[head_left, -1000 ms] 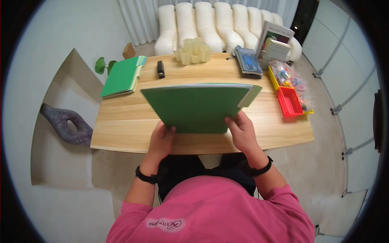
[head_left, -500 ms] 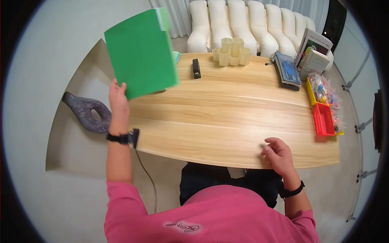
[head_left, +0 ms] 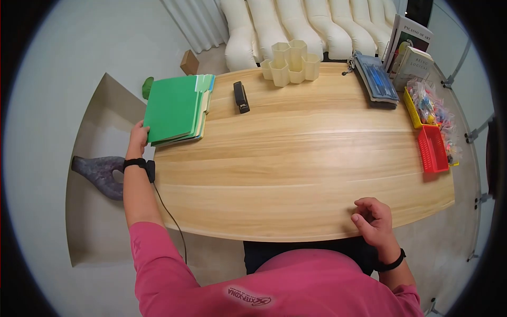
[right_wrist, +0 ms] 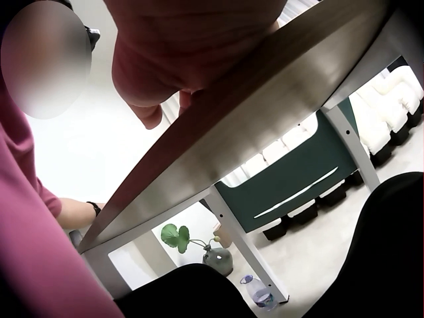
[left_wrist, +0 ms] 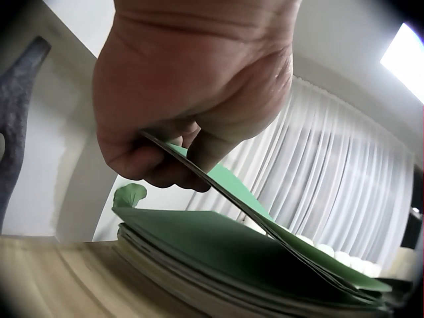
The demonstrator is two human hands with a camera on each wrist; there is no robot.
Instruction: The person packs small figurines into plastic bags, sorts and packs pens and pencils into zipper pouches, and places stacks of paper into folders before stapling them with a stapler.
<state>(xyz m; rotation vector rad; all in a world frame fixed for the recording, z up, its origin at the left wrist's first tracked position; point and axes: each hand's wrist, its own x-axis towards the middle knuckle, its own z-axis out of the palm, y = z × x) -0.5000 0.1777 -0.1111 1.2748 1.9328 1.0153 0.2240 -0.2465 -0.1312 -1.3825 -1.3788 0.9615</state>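
My left hand point(head_left: 138, 138) pinches the near left edge of a green file folder point(head_left: 171, 108) at the left end of the table. In the left wrist view the thumb and fingers hold this folder point(left_wrist: 242, 192) tilted, its gripped edge raised and its far edge down on a stack of folders point(left_wrist: 179, 238). Tabs in green, cream and blue stick out along the stack's right side in the head view. Over the table's front edge, toward the right, my right hand point(head_left: 374, 219) hovers with fingers loosely curled and nothing in it.
A black stapler point(head_left: 241, 97) lies right of the folders. Toward the back stands a pale honeycomb-shaped holder point(head_left: 290, 68). A blue pouch point(head_left: 376, 79), upright books point(head_left: 414, 63), a yellow basket point(head_left: 413, 111) with bagged items and a red basket point(head_left: 433, 150) line the right side.
Both hands held the folder near the front; my right hand let go. My left hand carried it up and left, then lowered it onto the stack.
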